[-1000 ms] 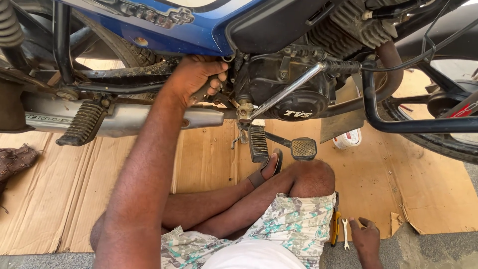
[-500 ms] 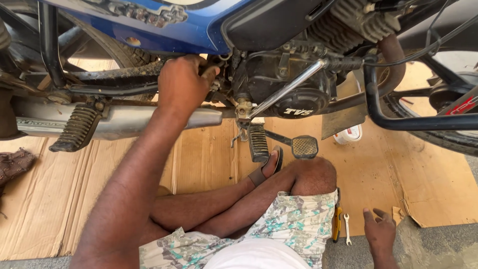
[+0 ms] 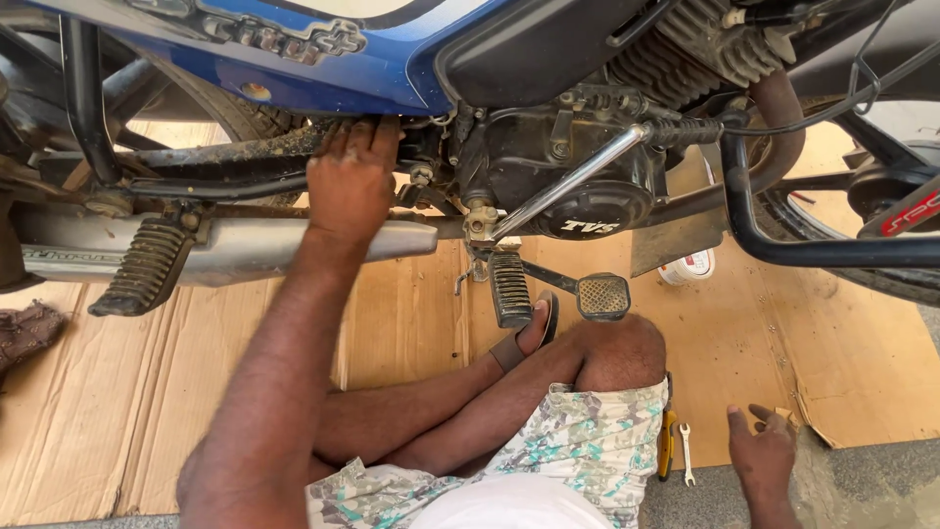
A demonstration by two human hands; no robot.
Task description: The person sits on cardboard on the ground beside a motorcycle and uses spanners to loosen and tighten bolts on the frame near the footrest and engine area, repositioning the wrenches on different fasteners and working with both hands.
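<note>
Right hand (image 3: 766,453): lower right of frame, fingers loosely spread, resting on the cardboard sheet (image 3: 411,323), holding nothing.
Small spanner (image 3: 686,454): just left of that hand, beside yellow-handled pliers (image 3: 667,443).
Left hand (image 3: 352,181): upper centre, reaching under the blue motorcycle (image 3: 323,59), fingers pressed against the frame; grip hidden, cannot tell.
Silver exhaust (image 3: 225,250): just below the left hand.
</note>
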